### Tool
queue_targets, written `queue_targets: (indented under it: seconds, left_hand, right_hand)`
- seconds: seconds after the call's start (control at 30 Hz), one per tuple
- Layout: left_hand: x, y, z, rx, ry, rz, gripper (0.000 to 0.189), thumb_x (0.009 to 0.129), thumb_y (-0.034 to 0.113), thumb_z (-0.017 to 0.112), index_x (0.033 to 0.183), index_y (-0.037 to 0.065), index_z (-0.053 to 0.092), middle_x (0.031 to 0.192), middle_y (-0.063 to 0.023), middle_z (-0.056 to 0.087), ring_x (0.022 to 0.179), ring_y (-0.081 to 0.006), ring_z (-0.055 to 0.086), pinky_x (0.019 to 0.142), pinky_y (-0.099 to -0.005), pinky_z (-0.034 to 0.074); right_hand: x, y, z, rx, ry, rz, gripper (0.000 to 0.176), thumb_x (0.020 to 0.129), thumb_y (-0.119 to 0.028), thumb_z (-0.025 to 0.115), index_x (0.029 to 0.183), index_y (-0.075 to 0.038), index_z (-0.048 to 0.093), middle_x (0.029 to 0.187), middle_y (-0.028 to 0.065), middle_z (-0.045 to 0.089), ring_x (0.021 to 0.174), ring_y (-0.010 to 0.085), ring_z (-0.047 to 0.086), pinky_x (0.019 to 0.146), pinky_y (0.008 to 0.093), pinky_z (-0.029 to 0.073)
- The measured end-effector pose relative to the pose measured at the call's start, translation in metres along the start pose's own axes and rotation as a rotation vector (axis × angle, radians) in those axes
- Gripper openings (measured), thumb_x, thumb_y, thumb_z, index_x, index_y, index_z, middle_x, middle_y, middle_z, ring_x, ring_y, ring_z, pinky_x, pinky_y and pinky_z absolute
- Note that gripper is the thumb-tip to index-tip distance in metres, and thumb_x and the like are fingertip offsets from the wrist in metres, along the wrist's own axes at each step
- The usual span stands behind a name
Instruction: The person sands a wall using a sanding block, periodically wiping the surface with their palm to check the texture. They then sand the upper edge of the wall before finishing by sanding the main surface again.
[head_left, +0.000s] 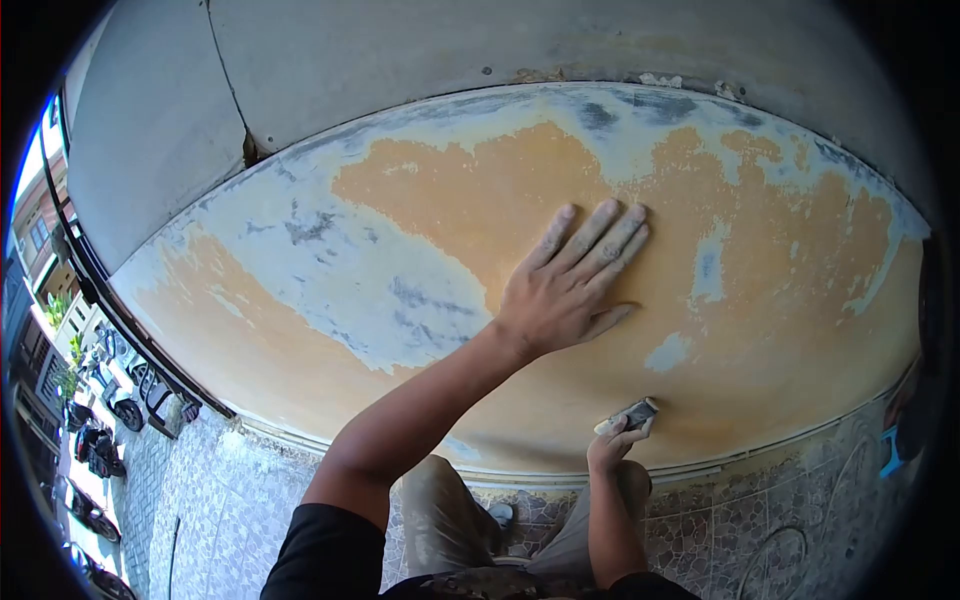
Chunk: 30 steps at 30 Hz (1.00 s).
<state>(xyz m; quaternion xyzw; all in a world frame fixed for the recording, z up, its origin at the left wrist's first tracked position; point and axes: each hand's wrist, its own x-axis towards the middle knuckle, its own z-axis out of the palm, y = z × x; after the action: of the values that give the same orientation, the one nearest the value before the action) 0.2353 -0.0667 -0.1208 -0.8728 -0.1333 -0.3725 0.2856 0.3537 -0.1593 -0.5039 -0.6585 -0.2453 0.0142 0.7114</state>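
Note:
A broad panel [560, 400] stretches across the view, covered with smooth tan-orange filler and worn patches of pale blue-white and dark grey. My left hand [572, 285] lies flat on the tan area near the panel's middle, fingers stretched out and dusted with pale powder. Lower down, close to the panel's bottom edge, my right hand [618, 440] grips a small sanding block [636, 414] with a dark grey face and a pale end. The block seems to be against or very near the panel; its contact side is hidden.
Above the panel is a grey surface [400, 50] with a dark crack and chipped spots along the seam. Below lies a patterned tile floor [220, 510]. A hose [780, 540] curls at lower right, near a blue object [890, 452]. Motorcycles [100, 450] stand at left.

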Motion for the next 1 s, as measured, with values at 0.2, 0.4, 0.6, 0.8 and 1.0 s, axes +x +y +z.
queue_targets:
  seconds: [0.2, 0.4, 0.6, 0.8, 1.0]
  left_hand:
    - [-0.008, -0.021, -0.009, 0.075, -0.087, 0.086, 0.087, 0.096, 0.065, 0.063, 0.168, 0.024, 0.036, 0.174, 0.0005, 0.033, 0.161, -0.0219, 0.029, 0.134, -0.0502, 0.015]
    - [-0.025, -0.065, -0.049, 0.183, -0.001, -0.111, 0.089, 0.095, 0.069, 0.064, 0.167, 0.025, 0.037, 0.174, -0.0001, 0.034, 0.161, -0.0239, 0.028, 0.134, -0.0514, 0.015]
    - [-0.041, -0.111, -0.094, 0.308, 0.137, -0.332, 0.098, 0.089, 0.065, 0.074, 0.166, 0.015, 0.040, 0.173, -0.0073, 0.035, 0.162, -0.0306, 0.026, 0.133, -0.0545, 0.016]
    - [-0.046, -0.109, -0.091, 0.282, 0.184, -0.404, 0.098, 0.092, 0.059, 0.073, 0.167, 0.009, 0.034, 0.174, -0.0120, 0.031, 0.163, -0.0337, 0.022, 0.133, -0.0550, 0.013]
    - [-0.065, -0.092, -0.077, 0.176, 0.124, -0.345, 0.101, 0.091, 0.056, 0.076, 0.168, 0.007, 0.031, 0.174, -0.0167, 0.028, 0.163, -0.0365, 0.020, 0.133, -0.0555, 0.014]
  right_hand:
    - [0.000, -0.007, -0.006, 0.049, -0.037, 0.049, 0.063, 0.114, -0.017, 0.044, 0.163, -0.002, 0.007, 0.149, 0.0405, 0.040, 0.127, 0.0479, 0.058, 0.104, 0.0534, 0.050]
    - [-0.004, -0.019, -0.015, 0.058, -0.082, 0.101, 0.065, 0.112, -0.013, 0.047, 0.163, -0.005, 0.008, 0.141, 0.0380, 0.047, 0.111, 0.0423, 0.064, 0.095, 0.0506, 0.054]
    - [-0.007, -0.014, -0.007, 0.074, -0.079, 0.086, 0.065, 0.113, -0.016, 0.046, 0.163, -0.005, 0.006, 0.144, 0.0380, 0.044, 0.117, 0.0434, 0.061, 0.098, 0.0516, 0.052]
    - [-0.009, -0.015, -0.003, 0.065, -0.069, 0.110, 0.063, 0.115, -0.021, 0.043, 0.163, -0.004, 0.006, 0.152, 0.0384, 0.038, 0.132, 0.0471, 0.054, 0.110, 0.0528, 0.046]
    - [-0.010, -0.005, 0.000, 0.060, -0.063, 0.121, 0.064, 0.115, -0.024, 0.043, 0.163, -0.003, 0.006, 0.153, 0.0385, 0.037, 0.135, 0.0467, 0.052, 0.112, 0.0528, 0.044]
